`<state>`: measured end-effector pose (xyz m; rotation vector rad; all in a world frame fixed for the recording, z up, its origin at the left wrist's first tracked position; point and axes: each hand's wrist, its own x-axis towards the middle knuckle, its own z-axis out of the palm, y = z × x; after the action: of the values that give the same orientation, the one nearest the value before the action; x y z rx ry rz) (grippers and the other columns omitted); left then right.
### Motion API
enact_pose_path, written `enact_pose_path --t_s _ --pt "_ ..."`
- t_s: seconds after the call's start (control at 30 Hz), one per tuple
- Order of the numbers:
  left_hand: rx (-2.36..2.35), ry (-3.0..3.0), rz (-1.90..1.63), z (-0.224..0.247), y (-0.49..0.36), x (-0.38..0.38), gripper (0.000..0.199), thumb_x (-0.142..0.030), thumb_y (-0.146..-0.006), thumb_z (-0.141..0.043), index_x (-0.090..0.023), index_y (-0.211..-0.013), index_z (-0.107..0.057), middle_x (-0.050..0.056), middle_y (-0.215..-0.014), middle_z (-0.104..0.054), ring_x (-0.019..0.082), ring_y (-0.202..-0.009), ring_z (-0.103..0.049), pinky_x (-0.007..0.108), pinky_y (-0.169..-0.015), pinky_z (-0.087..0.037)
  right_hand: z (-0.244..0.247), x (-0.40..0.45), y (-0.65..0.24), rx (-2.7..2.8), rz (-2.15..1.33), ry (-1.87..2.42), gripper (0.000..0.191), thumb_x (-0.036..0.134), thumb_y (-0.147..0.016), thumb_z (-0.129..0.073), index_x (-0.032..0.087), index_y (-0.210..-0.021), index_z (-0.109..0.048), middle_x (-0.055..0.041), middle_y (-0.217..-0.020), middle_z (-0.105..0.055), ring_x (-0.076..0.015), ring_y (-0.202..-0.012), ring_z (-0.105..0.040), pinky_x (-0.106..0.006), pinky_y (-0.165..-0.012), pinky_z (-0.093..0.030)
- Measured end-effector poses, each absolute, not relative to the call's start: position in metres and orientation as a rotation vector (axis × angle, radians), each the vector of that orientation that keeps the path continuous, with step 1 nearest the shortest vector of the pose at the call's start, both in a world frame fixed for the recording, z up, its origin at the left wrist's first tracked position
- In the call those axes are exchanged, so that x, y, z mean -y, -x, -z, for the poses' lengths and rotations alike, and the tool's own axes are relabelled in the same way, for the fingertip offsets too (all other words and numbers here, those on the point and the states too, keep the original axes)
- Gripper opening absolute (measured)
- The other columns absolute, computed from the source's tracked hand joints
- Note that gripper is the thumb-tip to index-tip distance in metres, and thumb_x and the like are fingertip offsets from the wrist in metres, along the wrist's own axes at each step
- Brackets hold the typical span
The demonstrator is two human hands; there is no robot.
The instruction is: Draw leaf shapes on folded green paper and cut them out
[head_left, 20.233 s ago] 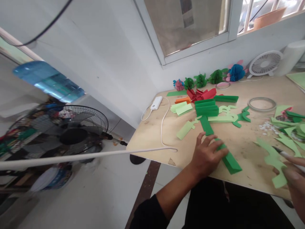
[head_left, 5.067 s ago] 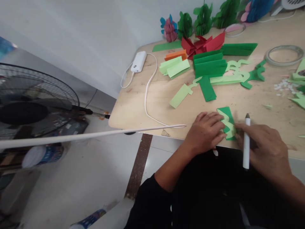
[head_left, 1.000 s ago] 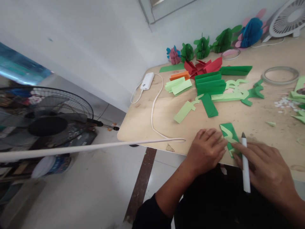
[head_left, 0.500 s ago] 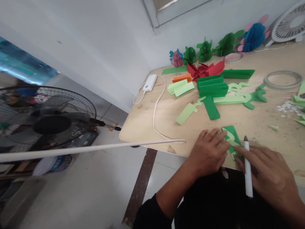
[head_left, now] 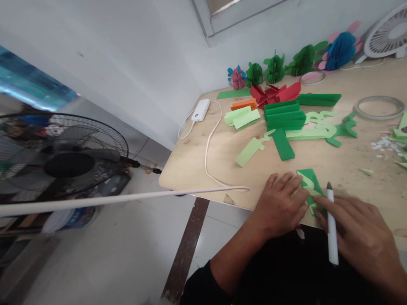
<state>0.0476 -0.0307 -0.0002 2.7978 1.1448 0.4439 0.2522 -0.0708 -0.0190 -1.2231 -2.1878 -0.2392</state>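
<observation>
From my remote screen, the piece in work is a folded dark-green paper piece (head_left: 310, 182) with a pale-green cut shape over it, lying right of centre low in the frame, near the front edge of the light plywood table (head_left: 190, 178). The left hand (head_left: 280, 207) lies flat on it, fingers spread, not clamping. The right hand (head_left: 362, 228) is curled around a white marker (head_left: 332, 228), dark tip up, its fingertips (head_left: 318, 207) on the paper's lower end. Finished paper honeycomb ornaments (head_left: 273, 70) line the wall at upper right; loose folded dark-green strips (head_left: 284, 120) and pale-green cutouts (head_left: 310, 132) remain. The fingers hide the paper's lower end, so I can't make out any marker line.
</observation>
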Motion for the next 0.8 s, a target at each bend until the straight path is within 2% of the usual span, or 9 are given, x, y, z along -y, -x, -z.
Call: enact_pose_path --t_s 0.17,0.37,0.57,0.8 --pt "-1.164 -2.788 -0.480 0.003 -0.050 0.030 0.035 -0.038 -0.100 -0.042 -0.018 -0.122 -0.062 0.008 -0.146 -0.054 0.027 -0.139 -0.042 0.049 -0.112 -0.035 0.021 0.069 -0.254 2.197 0.254 1.207 0.043 0.021 -0.083 -0.065 0.024 -0.126 -0.061 -0.0069 -0.093 -0.074 -0.0264 -0.091 -0.069 -0.038 -0.075 -0.046" --pt "-1.177 -2.769 -0.505 0.003 -0.051 0.031 0.035 -0.034 -0.101 -0.040 -0.017 -0.123 -0.060 0.008 -0.145 -0.056 0.027 -0.139 -0.043 0.049 -0.113 -0.035 0.012 0.069 -0.249 2.210 0.363 1.249 0.024 0.023 -0.086 -0.064 0.018 -0.109 -0.066 -0.0080 -0.086 -0.074 -0.0241 -0.086 -0.067 -0.035 -0.072 -0.042" --pt "-1.179 -2.742 -0.507 0.003 -0.051 0.031 0.034 -0.033 -0.100 -0.041 -0.016 -0.123 -0.061 0.008 -0.146 -0.055 0.027 -0.140 -0.043 0.049 -0.115 -0.033 0.010 0.068 -0.248 2.227 0.350 1.278 0.027 0.025 -0.087 -0.062 0.021 -0.114 -0.064 -0.0064 -0.089 -0.075 -0.0217 -0.090 -0.068 -0.033 -0.075 -0.040" --pt "-1.183 -2.734 -0.502 0.002 -0.051 0.031 0.036 -0.033 -0.100 -0.041 -0.016 -0.125 -0.061 0.008 -0.147 -0.054 0.027 -0.140 -0.043 0.049 -0.116 -0.031 0.008 0.069 -0.245 2.231 0.372 1.264 0.025 0.022 -0.087 -0.064 0.016 -0.111 -0.064 -0.0089 -0.087 -0.074 -0.0239 -0.089 -0.066 -0.035 -0.075 -0.042"
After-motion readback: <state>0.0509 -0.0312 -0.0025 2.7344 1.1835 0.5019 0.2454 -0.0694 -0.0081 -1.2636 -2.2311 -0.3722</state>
